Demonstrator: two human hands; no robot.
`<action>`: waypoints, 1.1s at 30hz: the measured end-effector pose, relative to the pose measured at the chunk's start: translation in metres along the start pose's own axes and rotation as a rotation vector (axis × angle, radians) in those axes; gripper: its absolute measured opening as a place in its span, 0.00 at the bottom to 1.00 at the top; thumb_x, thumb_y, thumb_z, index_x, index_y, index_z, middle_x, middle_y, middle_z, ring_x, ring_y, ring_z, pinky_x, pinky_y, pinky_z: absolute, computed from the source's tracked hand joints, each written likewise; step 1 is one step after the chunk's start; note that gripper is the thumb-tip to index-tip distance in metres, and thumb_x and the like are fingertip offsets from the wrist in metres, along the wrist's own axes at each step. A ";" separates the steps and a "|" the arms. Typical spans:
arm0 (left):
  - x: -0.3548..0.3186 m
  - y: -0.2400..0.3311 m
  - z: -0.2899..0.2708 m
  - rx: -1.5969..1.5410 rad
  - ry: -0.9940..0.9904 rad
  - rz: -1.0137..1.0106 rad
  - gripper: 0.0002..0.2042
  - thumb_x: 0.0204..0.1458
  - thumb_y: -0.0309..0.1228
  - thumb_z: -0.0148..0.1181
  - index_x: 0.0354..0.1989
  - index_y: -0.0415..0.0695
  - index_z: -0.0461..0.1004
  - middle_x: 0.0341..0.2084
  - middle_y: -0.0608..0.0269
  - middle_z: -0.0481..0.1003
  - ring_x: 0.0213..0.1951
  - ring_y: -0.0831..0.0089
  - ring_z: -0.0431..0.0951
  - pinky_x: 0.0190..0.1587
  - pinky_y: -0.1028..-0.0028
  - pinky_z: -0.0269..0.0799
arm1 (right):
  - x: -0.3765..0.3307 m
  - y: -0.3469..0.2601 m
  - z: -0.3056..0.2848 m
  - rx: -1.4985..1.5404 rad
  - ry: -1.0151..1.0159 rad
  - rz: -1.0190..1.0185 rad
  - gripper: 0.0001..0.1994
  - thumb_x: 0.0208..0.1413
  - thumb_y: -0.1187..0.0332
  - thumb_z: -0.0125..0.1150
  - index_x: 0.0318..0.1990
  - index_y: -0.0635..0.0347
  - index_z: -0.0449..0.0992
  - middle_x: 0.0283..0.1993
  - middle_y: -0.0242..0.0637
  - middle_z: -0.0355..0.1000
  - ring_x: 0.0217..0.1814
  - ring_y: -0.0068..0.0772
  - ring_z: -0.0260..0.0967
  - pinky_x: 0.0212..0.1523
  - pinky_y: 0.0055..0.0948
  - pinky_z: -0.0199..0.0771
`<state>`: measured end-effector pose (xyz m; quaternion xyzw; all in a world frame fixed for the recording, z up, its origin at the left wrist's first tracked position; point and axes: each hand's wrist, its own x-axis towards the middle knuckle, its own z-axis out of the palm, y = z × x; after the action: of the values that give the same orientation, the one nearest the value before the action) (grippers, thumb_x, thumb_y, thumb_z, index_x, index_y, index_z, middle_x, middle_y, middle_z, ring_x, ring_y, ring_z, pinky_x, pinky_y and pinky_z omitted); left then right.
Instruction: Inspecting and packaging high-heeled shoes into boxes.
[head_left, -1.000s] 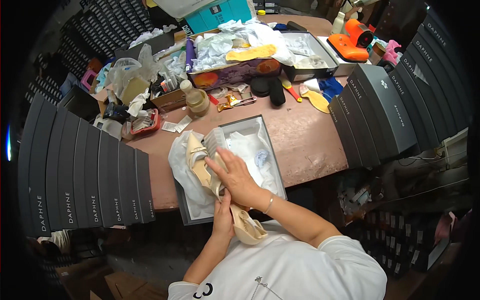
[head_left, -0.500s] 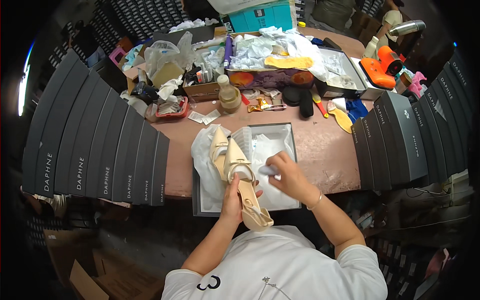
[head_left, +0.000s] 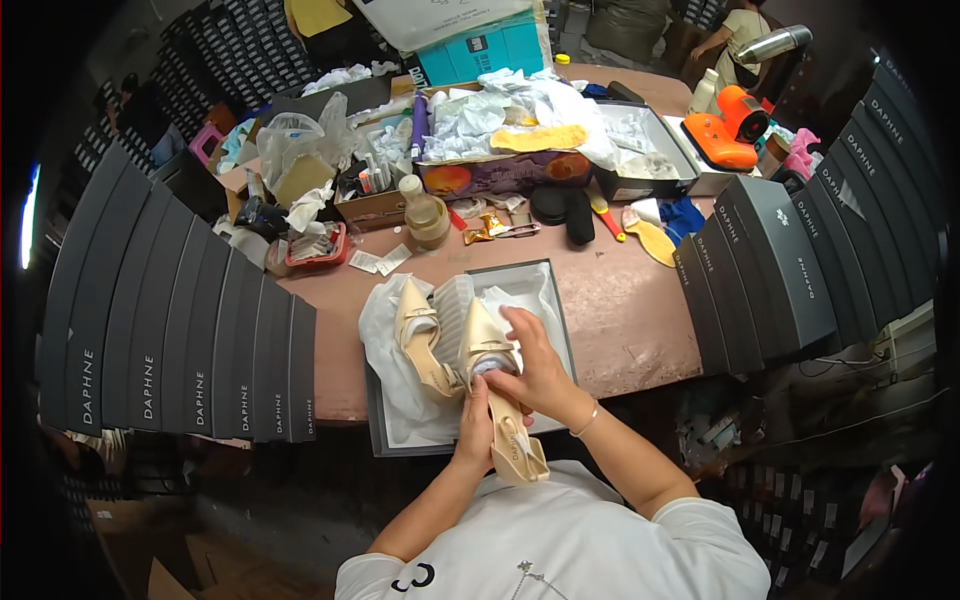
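Note:
A cream pointed slingback shoe [head_left: 483, 332] with a bow is in my left hand [head_left: 476, 432], heel end toward me, above an open shoe box [head_left: 376, 425]. My left hand is closed around its middle. My right hand [head_left: 546, 376] is at the front opening, its thumb by a white wad [head_left: 489, 366] inside the toe and its fingers along the right side of the toe. The matching shoe [head_left: 412, 315] lies in the box on white tissue paper [head_left: 378, 335]. A pale ribbed piece [head_left: 453, 312] sits between the two shoes.
Stacked dark shoe boxes stand at the left [head_left: 165, 310] and right [head_left: 765, 270]. Across the table are a glass bottle [head_left: 427, 222], a red-and-yellow brush [head_left: 607, 217], a yellow insole [head_left: 653, 243], a carton of crumpled paper [head_left: 505, 178] and an orange device [head_left: 725, 140].
My right hand has moved left onto the shoe, and the white wad it held is now in the toe opening. The held shoe has come apart from its mate, which now lies left.

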<state>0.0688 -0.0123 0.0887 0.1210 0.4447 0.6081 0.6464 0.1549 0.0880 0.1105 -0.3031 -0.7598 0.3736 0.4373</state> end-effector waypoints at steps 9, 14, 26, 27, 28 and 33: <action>-0.007 0.002 -0.015 0.349 -0.020 0.246 0.18 0.62 0.35 0.50 0.56 0.38 0.65 0.48 0.61 0.70 0.50 0.76 0.70 0.54 0.75 0.66 | 0.027 0.047 -0.031 -0.153 -0.240 0.132 0.30 0.49 0.70 0.61 0.61 0.66 0.61 0.51 0.58 0.68 0.48 0.56 0.70 0.48 0.39 0.71; -0.003 0.078 -0.118 1.490 0.325 0.748 0.20 0.46 0.18 0.54 0.51 0.38 0.71 0.54 0.49 0.67 0.60 0.50 0.62 0.62 0.58 0.58 | -0.004 0.127 0.014 -0.778 -0.398 -0.007 0.27 0.50 0.67 0.57 0.59 0.65 0.61 0.60 0.54 0.61 0.51 0.51 0.66 0.45 0.42 0.72; 0.065 0.087 -0.149 1.911 -0.124 0.783 0.21 0.41 0.20 0.60 0.47 0.49 0.74 0.58 0.62 0.66 0.68 0.56 0.50 0.65 0.40 0.38 | -0.007 0.098 -0.003 -0.605 -0.882 -0.353 0.13 0.53 0.67 0.54 0.47 0.52 0.72 0.49 0.36 0.69 0.61 0.37 0.61 0.64 0.43 0.53; 0.060 0.105 -0.140 1.853 -0.109 0.796 0.20 0.41 0.19 0.60 0.46 0.49 0.74 0.57 0.63 0.67 0.68 0.56 0.50 0.65 0.40 0.37 | -0.004 0.098 -0.013 -0.584 -0.804 -0.403 0.14 0.53 0.67 0.55 0.48 0.52 0.72 0.49 0.36 0.70 0.60 0.36 0.61 0.63 0.44 0.53; 0.052 0.123 -0.123 1.795 -0.099 0.815 0.20 0.41 0.19 0.60 0.46 0.48 0.74 0.56 0.64 0.68 0.68 0.56 0.50 0.66 0.40 0.36 | 0.001 0.095 -0.022 -0.567 -0.719 -0.452 0.14 0.53 0.68 0.55 0.49 0.52 0.71 0.49 0.36 0.70 0.60 0.36 0.62 0.63 0.45 0.53; -0.001 0.166 -0.055 0.874 -0.043 0.648 0.09 0.51 0.24 0.59 0.40 0.36 0.73 0.26 0.61 0.75 0.28 0.81 0.70 0.33 0.77 0.68 | 0.045 -0.008 -0.067 0.068 -0.459 -0.017 0.07 0.59 0.69 0.56 0.42 0.61 0.74 0.34 0.38 0.73 0.31 0.28 0.69 0.34 0.27 0.70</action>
<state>-0.0837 0.0044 0.1731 0.5217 0.5827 0.5320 0.3243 0.1940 0.1394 0.1590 -0.1890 -0.8287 0.4546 0.2661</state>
